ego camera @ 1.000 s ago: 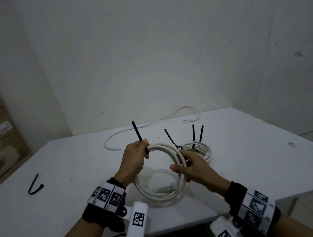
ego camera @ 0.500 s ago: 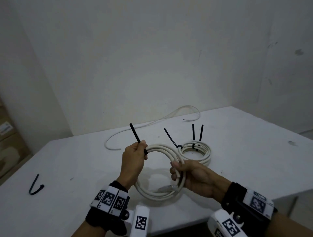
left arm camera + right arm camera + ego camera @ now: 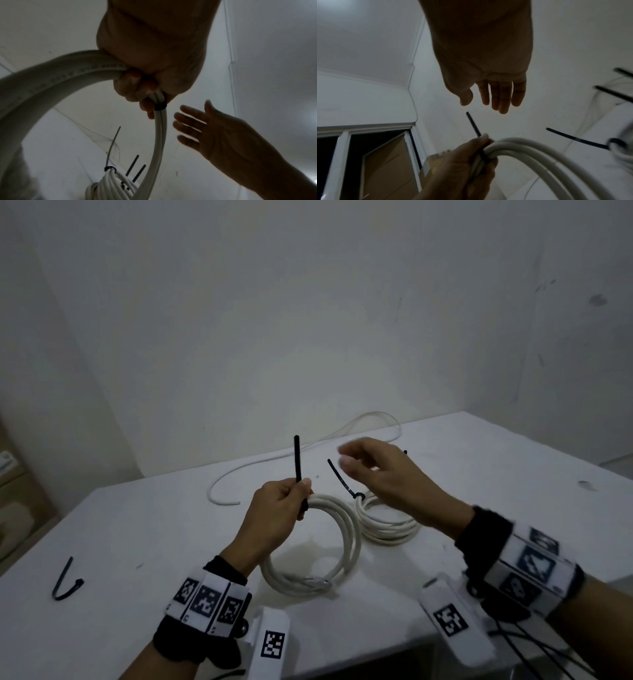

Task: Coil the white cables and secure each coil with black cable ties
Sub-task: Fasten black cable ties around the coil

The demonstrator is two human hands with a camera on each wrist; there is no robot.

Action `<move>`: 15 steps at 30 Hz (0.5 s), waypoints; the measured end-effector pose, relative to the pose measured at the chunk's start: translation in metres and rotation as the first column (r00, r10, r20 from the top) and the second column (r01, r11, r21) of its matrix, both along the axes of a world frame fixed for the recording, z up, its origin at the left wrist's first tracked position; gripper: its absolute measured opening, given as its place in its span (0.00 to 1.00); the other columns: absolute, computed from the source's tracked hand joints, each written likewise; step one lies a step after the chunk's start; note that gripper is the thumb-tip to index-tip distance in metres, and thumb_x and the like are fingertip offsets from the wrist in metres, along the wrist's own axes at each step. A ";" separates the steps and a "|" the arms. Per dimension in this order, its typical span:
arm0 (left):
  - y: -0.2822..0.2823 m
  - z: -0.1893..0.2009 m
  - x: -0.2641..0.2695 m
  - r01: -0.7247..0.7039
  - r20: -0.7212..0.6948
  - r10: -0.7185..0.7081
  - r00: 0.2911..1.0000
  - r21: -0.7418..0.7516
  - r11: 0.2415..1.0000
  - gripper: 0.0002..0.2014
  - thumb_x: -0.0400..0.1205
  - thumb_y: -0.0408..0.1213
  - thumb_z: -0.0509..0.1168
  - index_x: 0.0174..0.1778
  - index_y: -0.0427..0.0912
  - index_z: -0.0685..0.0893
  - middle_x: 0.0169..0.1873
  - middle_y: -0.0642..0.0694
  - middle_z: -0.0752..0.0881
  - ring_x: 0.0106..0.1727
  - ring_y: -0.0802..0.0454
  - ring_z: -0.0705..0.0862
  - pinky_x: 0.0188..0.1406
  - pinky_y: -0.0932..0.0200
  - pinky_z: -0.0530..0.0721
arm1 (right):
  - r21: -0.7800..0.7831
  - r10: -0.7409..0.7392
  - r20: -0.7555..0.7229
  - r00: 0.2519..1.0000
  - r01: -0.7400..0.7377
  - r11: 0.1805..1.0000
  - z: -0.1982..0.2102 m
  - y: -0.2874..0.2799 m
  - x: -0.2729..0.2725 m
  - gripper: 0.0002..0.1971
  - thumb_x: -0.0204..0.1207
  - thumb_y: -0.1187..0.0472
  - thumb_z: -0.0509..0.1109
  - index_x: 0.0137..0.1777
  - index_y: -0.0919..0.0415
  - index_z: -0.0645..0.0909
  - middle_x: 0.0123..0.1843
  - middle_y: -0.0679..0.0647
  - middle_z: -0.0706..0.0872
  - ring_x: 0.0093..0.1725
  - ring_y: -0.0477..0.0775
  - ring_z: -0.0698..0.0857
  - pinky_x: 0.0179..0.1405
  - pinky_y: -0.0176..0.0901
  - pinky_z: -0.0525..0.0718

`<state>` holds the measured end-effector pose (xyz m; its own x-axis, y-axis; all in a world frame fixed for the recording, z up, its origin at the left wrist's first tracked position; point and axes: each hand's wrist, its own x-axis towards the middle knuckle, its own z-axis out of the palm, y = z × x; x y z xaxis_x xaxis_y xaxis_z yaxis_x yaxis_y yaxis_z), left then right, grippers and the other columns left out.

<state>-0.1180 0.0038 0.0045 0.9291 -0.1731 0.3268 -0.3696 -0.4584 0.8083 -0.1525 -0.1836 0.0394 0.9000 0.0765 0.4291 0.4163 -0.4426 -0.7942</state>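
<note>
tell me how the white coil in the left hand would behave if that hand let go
The coil would probably sag but keep its loops: the left hand pinches a black tie round it. The cable looks fairly stiff, holding a round arc unsupported. Its lower edge seems to rest on the table, so it would likely tip flat.

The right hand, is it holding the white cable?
No, the right hand is open in the air, touching nothing; only the left hand grips the coil.

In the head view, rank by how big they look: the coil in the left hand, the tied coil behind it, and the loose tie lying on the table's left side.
1. Held coil
2. Tied coil, partly hidden by the right hand
3. Loose tie
</note>
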 end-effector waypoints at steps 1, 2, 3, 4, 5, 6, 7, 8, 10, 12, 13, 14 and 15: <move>-0.004 0.004 -0.002 0.036 0.007 -0.036 0.999 0.016 0.999 0.23 0.86 0.47 0.58 0.34 0.34 0.84 0.20 0.52 0.78 0.19 0.63 0.70 0.21 0.70 0.67 | -0.097 0.034 0.010 0.999 -0.033 0.995 0.010 0.006 0.003 0.15 0.80 0.53 0.66 0.63 0.57 0.79 0.52 0.47 0.85 0.48 0.43 0.83 0.48 0.34 0.81; -0.008 0.008 -0.004 0.065 0.006 -0.065 0.998 0.025 0.998 0.23 0.86 0.47 0.58 0.32 0.36 0.84 0.19 0.52 0.78 0.18 0.63 0.70 0.20 0.70 0.67 | -0.190 0.065 0.016 0.998 -0.061 0.980 0.017 0.012 0.006 0.16 0.79 0.52 0.66 0.64 0.57 0.80 0.52 0.48 0.86 0.50 0.46 0.84 0.51 0.37 0.81; -0.012 0.012 -0.006 0.086 0.000 -0.086 0.996 0.026 0.996 0.24 0.86 0.48 0.57 0.30 0.38 0.83 0.18 0.53 0.78 0.17 0.63 0.69 0.20 0.71 0.66 | -0.261 0.081 0.033 0.996 -0.070 0.963 0.022 0.018 0.010 0.14 0.79 0.53 0.67 0.62 0.57 0.81 0.49 0.48 0.87 0.49 0.47 0.85 0.50 0.38 0.81; -0.014 0.015 -0.007 0.101 -0.014 -0.101 0.995 0.016 0.995 0.23 0.86 0.47 0.57 0.28 0.40 0.83 0.17 0.53 0.77 0.17 0.63 0.69 0.20 0.70 0.66 | -0.285 0.077 0.059 0.995 -0.057 0.957 0.025 0.022 0.013 0.10 0.78 0.53 0.68 0.56 0.56 0.82 0.44 0.47 0.86 0.45 0.48 0.84 0.47 0.39 0.80; -0.015 0.017 -0.008 0.118 -0.037 -0.118 0.992 0.004 0.993 0.22 0.86 0.47 0.58 0.29 0.42 0.84 0.17 0.53 0.78 0.17 0.62 0.69 0.20 0.68 0.66 | -0.270 0.067 0.085 0.994 -0.041 0.962 0.027 0.023 0.016 0.05 0.78 0.55 0.69 0.49 0.56 0.82 0.38 0.46 0.84 0.39 0.46 0.82 0.42 0.38 0.79; -0.015 0.017 -0.008 0.141 -0.069 -0.140 0.988 0.004 0.990 0.21 0.86 0.46 0.58 0.31 0.42 0.85 0.18 0.53 0.78 0.17 0.62 0.68 0.20 0.67 0.65 | -0.249 0.068 0.095 0.993 -0.043 0.967 0.027 0.024 0.019 0.05 0.77 0.56 0.70 0.42 0.55 0.81 0.34 0.45 0.82 0.35 0.44 0.80 0.38 0.36 0.78; -0.016 0.017 -0.010 0.165 -0.104 -0.163 0.981 0.013 0.986 0.20 0.86 0.45 0.58 0.33 0.41 0.86 0.18 0.53 0.79 0.17 0.61 0.68 0.19 0.67 0.65 | -0.253 0.087 0.083 0.993 -0.063 0.965 0.027 0.024 0.022 0.07 0.77 0.57 0.70 0.38 0.55 0.80 0.32 0.44 0.82 0.32 0.41 0.80 0.35 0.32 0.77; -0.016 0.015 -0.012 0.185 -0.137 -0.181 0.974 0.017 0.983 0.19 0.87 0.44 0.58 0.35 0.40 0.86 0.17 0.53 0.78 0.16 0.61 0.67 0.18 0.67 0.65 | -0.270 0.112 0.048 0.993 -0.095 0.958 0.026 0.026 0.022 0.08 0.77 0.57 0.71 0.37 0.55 0.80 0.31 0.42 0.82 0.30 0.38 0.80 0.32 0.27 0.76; -0.015 0.010 -0.015 0.188 -0.200 -0.191 0.961 -0.036 0.982 0.19 0.87 0.41 0.57 0.35 0.38 0.85 0.16 0.53 0.77 0.16 0.60 0.66 0.17 0.67 0.63 | -0.275 0.154 -0.015 0.988 -0.152 0.949 0.021 0.029 0.022 0.08 0.78 0.57 0.70 0.37 0.55 0.83 0.31 0.42 0.84 0.28 0.33 0.81 0.30 0.22 0.75; -0.013 0.006 -0.017 0.168 -0.244 -0.190 0.951 -0.108 0.980 0.20 0.87 0.41 0.58 0.32 0.38 0.84 0.17 0.51 0.75 0.16 0.57 0.64 0.16 0.64 0.60 | -0.224 0.169 -0.044 0.985 -0.175 0.959 0.011 0.028 0.024 0.06 0.77 0.57 0.71 0.44 0.59 0.86 0.38 0.49 0.89 0.36 0.38 0.86 0.39 0.29 0.82; -0.012 0.005 -0.017 0.158 -0.258 -0.186 0.948 -0.125 0.979 0.21 0.87 0.41 0.58 0.29 0.39 0.83 0.16 0.50 0.75 0.15 0.57 0.63 0.15 0.64 0.59 | -0.184 0.174 -0.061 0.983 -0.183 0.966 0.005 0.026 0.025 0.07 0.76 0.58 0.72 0.48 0.61 0.86 0.42 0.53 0.90 0.41 0.45 0.88 0.45 0.37 0.86; -0.011 0.004 -0.017 0.149 -0.272 -0.182 0.945 -0.135 0.979 0.21 0.87 0.42 0.59 0.28 0.40 0.82 0.16 0.49 0.75 0.15 0.57 0.63 0.15 0.65 0.58 | -0.132 0.179 -0.074 0.981 -0.188 0.973 -0.001 0.025 0.027 0.07 0.76 0.59 0.72 0.50 0.62 0.86 0.44 0.56 0.91 0.44 0.50 0.89 0.47 0.43 0.87; -0.011 0.004 -0.015 0.144 -0.285 -0.180 0.941 -0.141 0.979 0.21 0.86 0.43 0.59 0.28 0.40 0.82 0.17 0.48 0.75 0.15 0.56 0.63 0.14 0.65 0.58 | -0.074 0.177 -0.078 0.981 -0.182 0.980 -0.005 0.025 0.029 0.06 0.76 0.60 0.72 0.48 0.63 0.87 0.43 0.57 0.91 0.42 0.51 0.89 0.45 0.45 0.88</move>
<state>-0.1334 -0.0070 0.0087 0.9493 -0.3068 0.0691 -0.1677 -0.3082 0.9364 -0.1238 -0.1587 0.0344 0.8962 0.2710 0.3511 0.4390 -0.4291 -0.7894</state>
